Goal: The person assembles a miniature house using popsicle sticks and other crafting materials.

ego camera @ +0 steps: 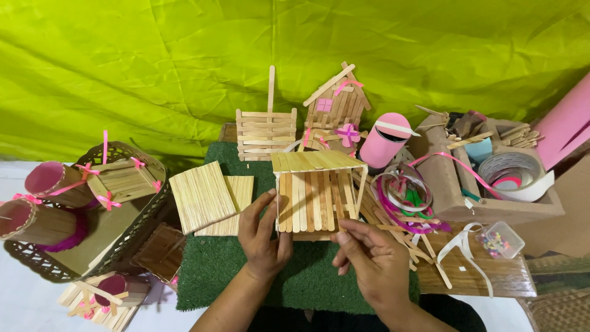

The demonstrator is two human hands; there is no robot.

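Both hands are holding the open craft-stick box [316, 193] over the green mat [215, 267]: the left hand [264, 237] is gripping its left wall, and the right hand [369, 255] is pinching its lower edge. Right of the box, a brown cardboard box [442, 184] is standing; left, flat stick panels [203, 197] are lying.

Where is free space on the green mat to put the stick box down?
Bare mat lies left of the left hand, below the flat stick panels. Right of the stick box, ribbons and loose sticks crowd it.

Two bare forearms, left hand [263, 237], right hand [369, 258], no sleeves, short unpainted nails
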